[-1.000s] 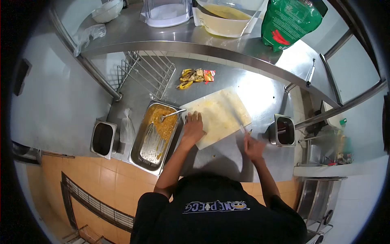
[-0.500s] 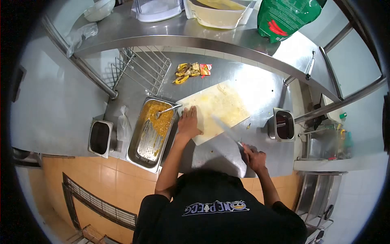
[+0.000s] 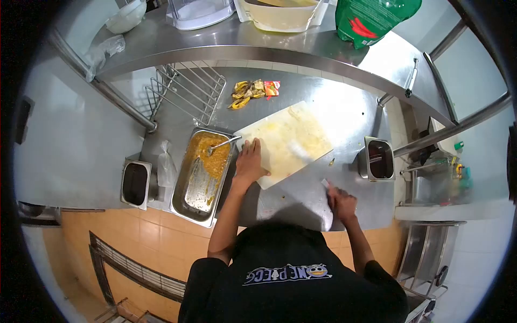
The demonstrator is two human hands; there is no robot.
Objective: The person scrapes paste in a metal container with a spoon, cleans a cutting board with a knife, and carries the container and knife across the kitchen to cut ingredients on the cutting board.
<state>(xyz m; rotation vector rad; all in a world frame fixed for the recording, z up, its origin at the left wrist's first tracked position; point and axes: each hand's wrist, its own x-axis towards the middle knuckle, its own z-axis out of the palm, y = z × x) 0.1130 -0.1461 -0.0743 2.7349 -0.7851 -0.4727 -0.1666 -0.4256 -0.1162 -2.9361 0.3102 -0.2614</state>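
Note:
My left hand [image 3: 250, 164] lies spread on the left edge of a pale, stained cutting board [image 3: 285, 140], holding nothing. My right hand [image 3: 342, 203] is closed around the handle of a knife [image 3: 325, 183], to the right of the board's lower corner; the blade is blurred and reaches toward the board. Left of the board stands a long steel pan [image 3: 199, 185] with an orange-yellow mash [image 3: 214, 161] in its upper part. A spoon [image 3: 225, 144] rests in the mash, its handle over the pan's right rim.
Banana peels [image 3: 242, 96] and a red packet [image 3: 272, 88] lie behind the board. Small steel containers stand at right [image 3: 379, 160] and left [image 3: 135, 184], near a plastic bag [image 3: 166, 167]. A wire rack [image 3: 188, 91] sits under the shelf [image 3: 226, 53], which holds a green bag [image 3: 371, 20].
The knife has swung about over and beside the board, and my right hand has moved slightly right and down. My left hand has stayed on the board. The whole view has shifted slightly.

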